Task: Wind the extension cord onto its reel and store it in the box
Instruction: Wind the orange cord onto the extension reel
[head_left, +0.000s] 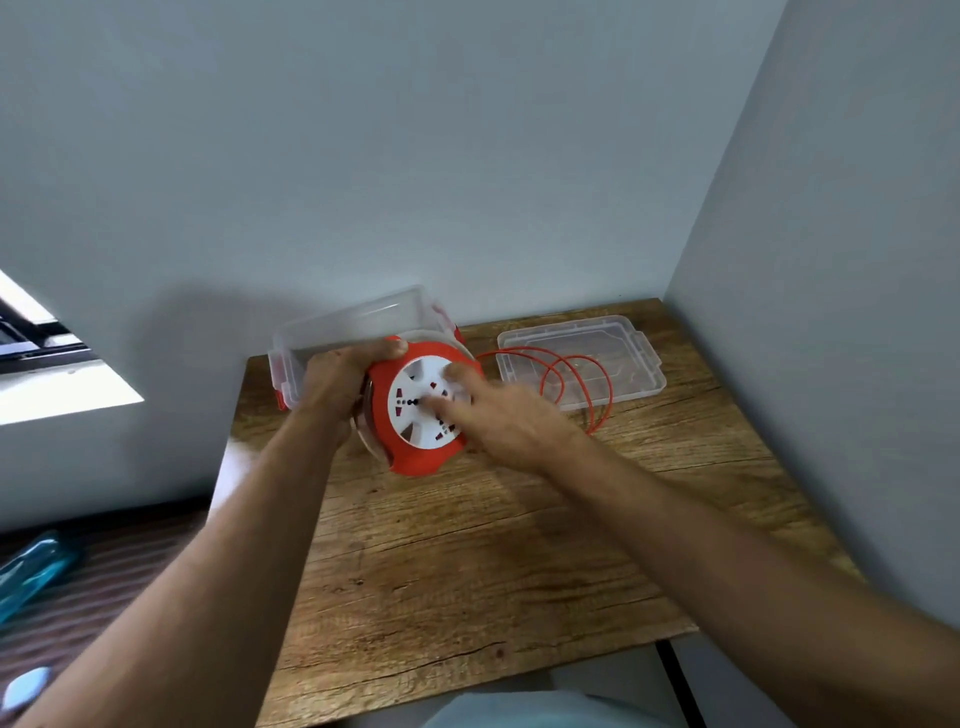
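Observation:
An orange reel (410, 460) with a white socket face is held tilted above the wooden table (467, 561). My left hand (337, 382) grips its left rim. My right hand (498, 415) rests its fingertips on the white face, slightly blurred. A thin orange cord (576, 364) runs from the reel's right side in loose loops over the table and the lid. The clear plastic box (353, 322) with orange latches stands just behind the reel, against the wall.
The box's clear lid (623, 353) lies flat at the table's back right, near the corner of two grey walls. The floor lies to the left, with a blue bottle (31, 571) at the left edge.

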